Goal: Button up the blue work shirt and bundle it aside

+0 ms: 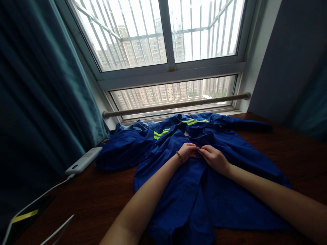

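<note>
Background first, left side on: one teal curtain (pixel 68 85) in folds, then one barred window (pixel 170 41) with two upper panes over one lower pane, tall buildings outside. One horizontal rail (pixel 178 105) crosses in front of the lower pane; a plain wall (pixel 281 64) stands to the right. Below lies a reddish-brown worktop (pixel 102 204).

From my remote feed, worktop contents, left to right. One yellow strip (pixel 25 216) near the lower corner. One white cable (pixel 55 186) runs up to one white device (pixel 84 160), plugged into its near end. A second pale strand (pixel 58 229) lies nearer; I cannot tell whether it belongs to the same cable. Some light-blue cloth (pixel 139 125) shows by the sill.

Centre: one blue jacket (pixel 168 173), front up, between the window and the camera. I read its long axis as running from the sill toward me, shoulder end at the window, wide hem nearest. Sleeves, two: one out left, one out right. Yellow-green stripe patches, two, across the shoulder end. Small buttons, at least two visible.

Hands, two, meeting over the front opening. Left hand (pixel 188 151), one beaded bracelet (pixel 179 157) at its wrist: fingers pinching the opening's edge. Right hand (pixel 213 158): fingertips pinching the same edge, beside the left's. Whether a button sits between them, I cannot tell.
</note>
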`<control>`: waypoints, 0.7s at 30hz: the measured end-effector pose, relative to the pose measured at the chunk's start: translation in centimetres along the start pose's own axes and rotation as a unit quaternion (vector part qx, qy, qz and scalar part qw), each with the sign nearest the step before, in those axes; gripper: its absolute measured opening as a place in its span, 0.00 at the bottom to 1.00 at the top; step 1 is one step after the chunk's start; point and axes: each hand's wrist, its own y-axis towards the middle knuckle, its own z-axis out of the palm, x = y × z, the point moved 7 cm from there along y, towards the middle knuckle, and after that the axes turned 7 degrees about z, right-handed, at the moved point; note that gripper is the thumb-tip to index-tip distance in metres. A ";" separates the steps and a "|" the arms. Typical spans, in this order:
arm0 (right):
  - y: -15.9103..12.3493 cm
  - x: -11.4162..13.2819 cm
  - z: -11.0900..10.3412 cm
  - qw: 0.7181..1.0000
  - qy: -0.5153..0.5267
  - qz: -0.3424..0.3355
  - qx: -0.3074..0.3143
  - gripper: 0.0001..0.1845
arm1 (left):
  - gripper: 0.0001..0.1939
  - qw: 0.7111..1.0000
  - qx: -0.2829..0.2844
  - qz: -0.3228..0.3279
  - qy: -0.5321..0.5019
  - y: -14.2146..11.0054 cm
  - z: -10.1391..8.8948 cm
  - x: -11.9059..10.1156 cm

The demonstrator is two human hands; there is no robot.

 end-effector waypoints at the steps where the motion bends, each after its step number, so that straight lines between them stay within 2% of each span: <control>1: 0.0 0.1 0.0 1.000 -0.019 -0.013 0.002 0.11 | 0.11 1.000 -0.006 0.001 -0.002 0.0 0.0 0.0; 8: 0.2 0.6 0.3 0.989 -0.120 -0.088 0.010 0.12 | 0.12 0.999 -0.043 0.008 -0.016 0.1 -0.2 0.1; 11: 0.3 0.9 0.2 0.987 -0.122 -0.103 0.016 0.13 | 0.13 0.998 -0.065 0.016 -0.002 0.2 -0.4 0.1; 13: 0.3 0.9 0.1 0.991 -0.093 -0.089 0.025 0.14 | 0.13 0.996 -0.084 0.025 0.011 0.1 -0.6 0.1; 15: 0.4 0.1 -0.2 0.999 -0.023 -0.025 0.024 0.13 | 0.13 0.996 -0.078 0.034 0.017 -0.1 -0.7 0.0; 17: 0.4 -1.5 -0.3 0.994 0.078 0.079 0.010 0.11 | 0.13 0.999 -0.034 0.040 0.013 -0.2 -0.3 -0.1; 19: 0.2 -3.4 0.1 0.964 0.190 0.188 0.007 0.10 | 0.16 0.999 0.023 0.042 0.009 -0.3 0.1 -0.3; 21: -0.2 -5.0 1.3 0.912 0.308 0.271 0.026 0.10 | 0.20 0.997 0.057 0.052 0.028 -0.3 0.4 -0.4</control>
